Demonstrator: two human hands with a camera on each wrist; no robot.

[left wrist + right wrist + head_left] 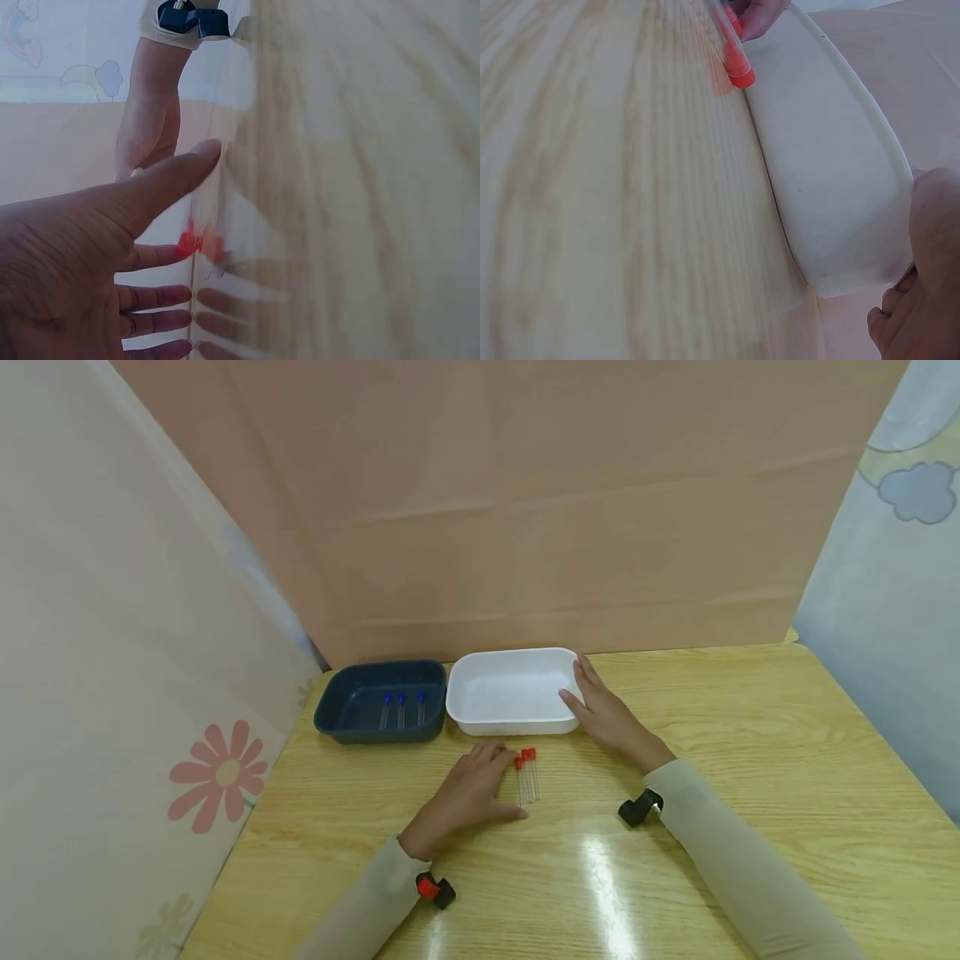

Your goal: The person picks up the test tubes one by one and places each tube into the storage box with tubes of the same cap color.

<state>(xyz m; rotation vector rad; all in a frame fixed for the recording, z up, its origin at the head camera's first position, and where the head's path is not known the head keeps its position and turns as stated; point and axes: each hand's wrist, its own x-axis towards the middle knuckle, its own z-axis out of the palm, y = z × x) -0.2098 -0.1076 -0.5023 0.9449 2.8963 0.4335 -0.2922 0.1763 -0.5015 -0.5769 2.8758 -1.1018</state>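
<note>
Fronting brown sheeting, a glossy table bears red-capped tubes.

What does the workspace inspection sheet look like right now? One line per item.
Surface: wood-grain table, glare at its near side.
Job's things: clear tubes with red caps, three caps visible, lying on the table in front of the white tray; three blue-capped tubes inside the dark tray, left of the white one.
Clutter: nothing seen.
Left hand: at the red-capped tubes, index finger by a cap, thumb near the lower ends; firm grip not certain.
Right hand: holds the white tray's right end.
Cables: nothing seen.
Surroundings: brown backdrop behind; printed coverings on the left and right.
</note>
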